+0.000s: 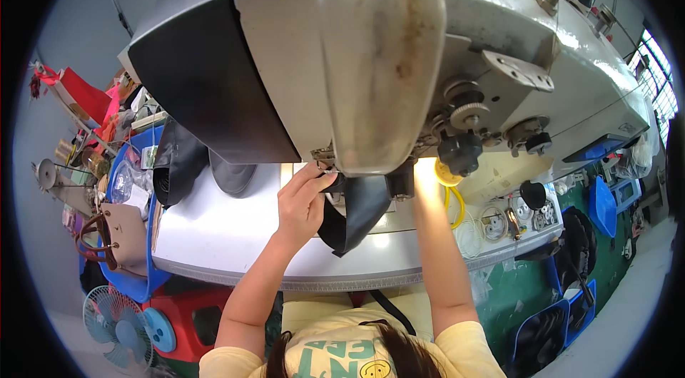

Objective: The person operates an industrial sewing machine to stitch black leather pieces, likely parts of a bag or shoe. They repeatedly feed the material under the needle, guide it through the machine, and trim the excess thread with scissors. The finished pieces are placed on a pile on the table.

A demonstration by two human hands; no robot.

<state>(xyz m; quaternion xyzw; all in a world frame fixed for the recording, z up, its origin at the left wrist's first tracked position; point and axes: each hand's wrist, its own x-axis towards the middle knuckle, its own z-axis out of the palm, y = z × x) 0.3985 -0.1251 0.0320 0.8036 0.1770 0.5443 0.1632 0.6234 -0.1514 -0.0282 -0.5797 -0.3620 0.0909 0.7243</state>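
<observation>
A large white sewing machine [285, 57] with a clear, stained cover fills the upper middle of the head view. Below its head hangs a curved black piece [364, 210], leather-like and smooth, looping down over the white table's edge. My left hand [303, 196] is at the left of this piece, thumb and forefinger pinched close under the machine head. What lies between those fingertips is too small and dark to make out. On the right, my forearm [442, 242] reaches up behind the machine's dials. The fingers of my right hand are hidden there, beside a bright lamp glow.
Black shaped pieces [232, 172] lie on the white table [207, 235] at the left. Bobbins [494, 222] and a yellow cord [457, 210] sit on its right. Blue bins [542, 335] stand on the green floor. A handbag [125, 235] and a fan [118, 328] are at the left.
</observation>
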